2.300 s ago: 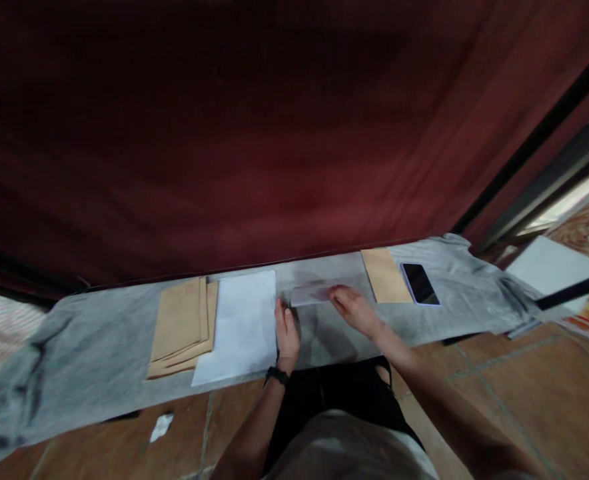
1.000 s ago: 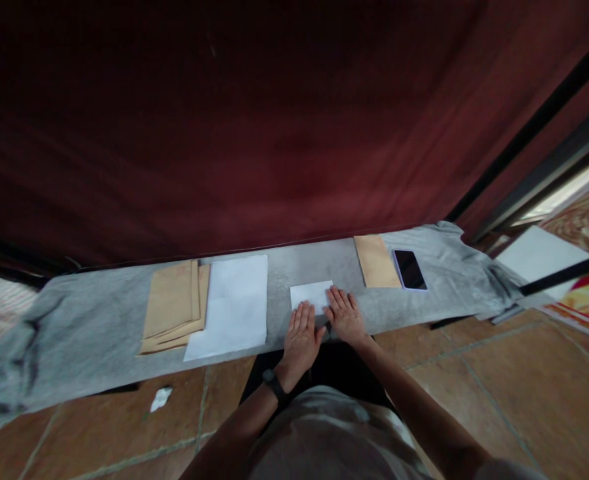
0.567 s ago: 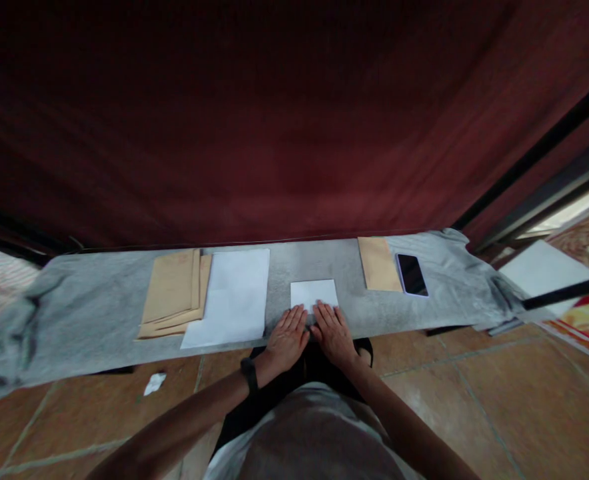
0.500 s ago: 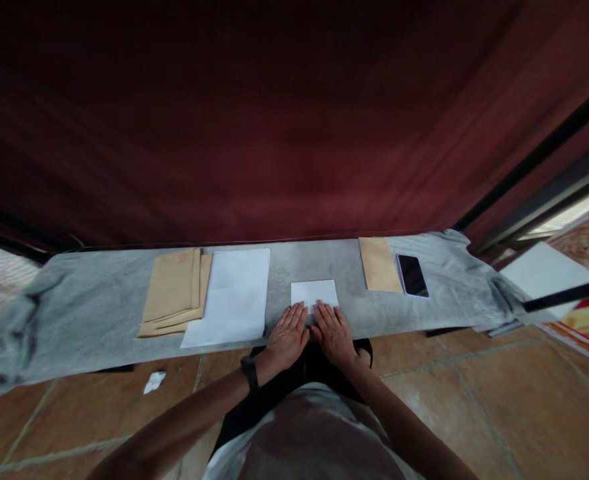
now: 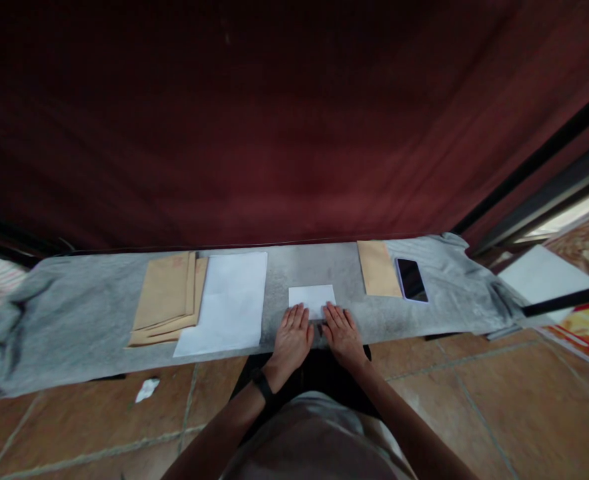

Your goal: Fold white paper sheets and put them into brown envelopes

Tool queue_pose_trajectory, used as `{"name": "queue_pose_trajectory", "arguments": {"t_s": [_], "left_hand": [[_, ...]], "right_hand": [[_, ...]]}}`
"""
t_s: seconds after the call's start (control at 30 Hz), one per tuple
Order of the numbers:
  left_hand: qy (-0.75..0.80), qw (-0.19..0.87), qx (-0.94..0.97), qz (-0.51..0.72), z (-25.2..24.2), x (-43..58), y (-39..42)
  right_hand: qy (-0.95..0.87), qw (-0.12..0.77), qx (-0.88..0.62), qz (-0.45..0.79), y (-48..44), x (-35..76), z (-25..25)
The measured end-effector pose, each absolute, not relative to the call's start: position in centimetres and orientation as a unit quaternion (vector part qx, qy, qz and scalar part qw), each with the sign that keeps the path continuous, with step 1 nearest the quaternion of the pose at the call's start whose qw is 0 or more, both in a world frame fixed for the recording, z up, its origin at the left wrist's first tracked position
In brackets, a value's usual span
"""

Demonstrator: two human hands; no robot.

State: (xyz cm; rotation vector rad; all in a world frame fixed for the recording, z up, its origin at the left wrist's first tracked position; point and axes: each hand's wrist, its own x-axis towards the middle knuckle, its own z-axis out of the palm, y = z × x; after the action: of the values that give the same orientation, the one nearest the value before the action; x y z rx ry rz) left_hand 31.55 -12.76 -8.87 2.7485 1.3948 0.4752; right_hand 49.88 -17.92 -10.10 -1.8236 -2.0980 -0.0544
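A small folded white paper (image 5: pixel 312 297) lies on the grey cloth (image 5: pixel 84 327) in front of me. My left hand (image 5: pixel 292 337) lies flat with its fingers stretched out, the fingertips on the paper's near left edge. A black band is on that wrist. My right hand (image 5: pixel 341 331) lies flat beside it, fingers extended onto the paper's near right edge. Neither hand holds anything.
A white sheet (image 5: pixel 227 301) and a stack of brown envelopes (image 5: pixel 166 297) lie to the left. One brown envelope (image 5: pixel 377 268) and a black phone (image 5: pixel 411 279) lie to the right. A dark red curtain (image 5: pixel 254 127) hangs behind. A paper scrap (image 5: pixel 147 389) is on the tiled floor.
Earlier both hands were handling the paper above the cloth. It now lies folded and flat, with both palms pressed along its near edge. The hands slid slightly nearer to me.
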Motion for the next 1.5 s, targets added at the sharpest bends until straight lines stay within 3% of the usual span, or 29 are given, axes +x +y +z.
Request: {"name": "queue_pose_trajectory", "arguments": {"t_s": [0.3, 0.57, 0.87, 1.5], "left_hand": [[0.457, 0.029, 0.879, 0.132, -9.9, 33.6, -9.8], [0.47, 0.024, 0.872, 0.137, -10.2, 32.9, -9.8], [0.532, 0.011, 0.84, 0.102, -9.2, 32.4, -8.6], [0.458, 0.024, 0.885, 0.077, -9.2, 34.1, -9.1]], "right_hand": [[-0.726, 0.189, -0.662, 0.008, -15.9, 49.2, -8.6], [-0.759, 0.146, -0.634, 0.006, -11.6, 48.4, -8.4], [-0.718, 0.159, -0.677, -0.03, -12.3, 49.7, -10.0], [-0.726, 0.153, -0.67, -0.019, -14.1, 50.3, -10.5]]}}
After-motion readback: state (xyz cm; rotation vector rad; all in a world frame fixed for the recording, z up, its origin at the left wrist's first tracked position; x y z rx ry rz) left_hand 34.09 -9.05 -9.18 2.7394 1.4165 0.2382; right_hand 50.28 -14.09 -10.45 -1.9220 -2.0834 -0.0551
